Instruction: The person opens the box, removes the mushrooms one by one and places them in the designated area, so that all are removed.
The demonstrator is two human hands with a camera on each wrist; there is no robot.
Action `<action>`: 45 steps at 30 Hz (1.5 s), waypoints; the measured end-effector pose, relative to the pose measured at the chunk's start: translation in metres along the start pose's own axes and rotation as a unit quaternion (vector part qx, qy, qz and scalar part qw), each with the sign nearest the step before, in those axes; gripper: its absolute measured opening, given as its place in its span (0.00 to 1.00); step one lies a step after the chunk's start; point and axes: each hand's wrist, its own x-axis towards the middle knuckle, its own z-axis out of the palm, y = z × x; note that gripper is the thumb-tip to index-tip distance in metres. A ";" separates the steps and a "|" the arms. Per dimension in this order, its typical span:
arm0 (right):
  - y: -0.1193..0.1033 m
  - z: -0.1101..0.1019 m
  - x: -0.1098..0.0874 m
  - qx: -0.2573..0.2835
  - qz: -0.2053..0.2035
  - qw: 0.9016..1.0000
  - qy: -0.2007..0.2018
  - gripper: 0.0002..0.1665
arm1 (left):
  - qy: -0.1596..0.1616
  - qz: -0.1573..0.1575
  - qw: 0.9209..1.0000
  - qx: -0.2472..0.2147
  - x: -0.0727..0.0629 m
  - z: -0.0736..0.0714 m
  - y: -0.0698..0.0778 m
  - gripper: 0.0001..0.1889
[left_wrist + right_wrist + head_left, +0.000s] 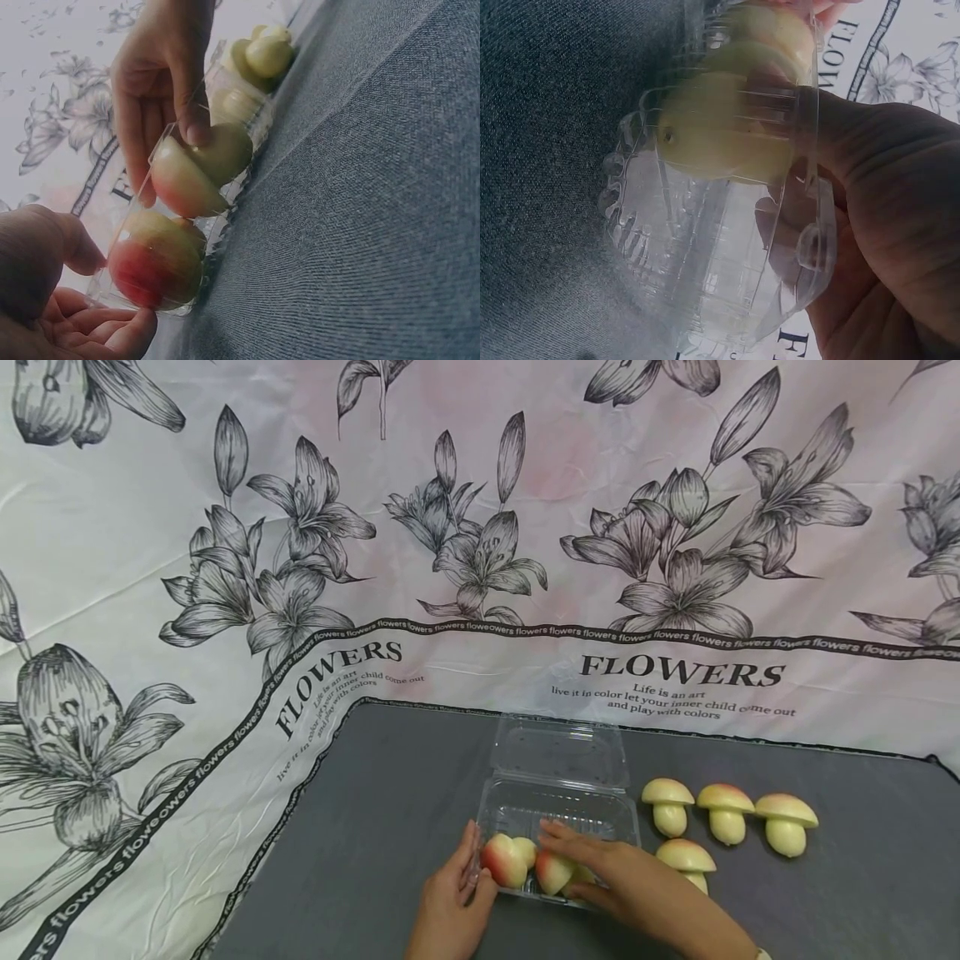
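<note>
A clear plastic clamshell box lies on the grey cloth with its lid folded back. My left hand grips the box's left wall between thumb and fingers. Just inside that wall lies a red-and-yellow toy mushroom. Beside it, my right hand reaches into the box and pinches a second toy mushroom, thumb near its pale stem and fingers on the far side. In the right wrist view, this mushroom's stem shows through the clear wall, and part of the right hand is behind plastic.
To the right of the box, three toy mushrooms stand in a row, the middle one with a reddish cap. Another mushroom lies nearer, partly covered by the right forearm. A flower-printed white cloth hangs behind the grey surface.
</note>
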 end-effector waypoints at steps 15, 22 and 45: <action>0.001 -0.002 0.005 0.016 0.037 0.998 -0.038 0.35 | 0.000 0.021 1.000 -0.016 -0.002 -0.002 -0.001 0.35; 0.001 0.001 0.003 -0.019 0.027 0.999 -0.007 0.33 | -0.005 0.003 1.000 -0.022 -0.003 -0.002 -0.001 0.35; -0.003 -0.001 0.000 -0.067 0.011 0.991 0.116 0.36 | 0.003 0.016 1.000 -0.021 -0.003 -0.001 -0.001 0.36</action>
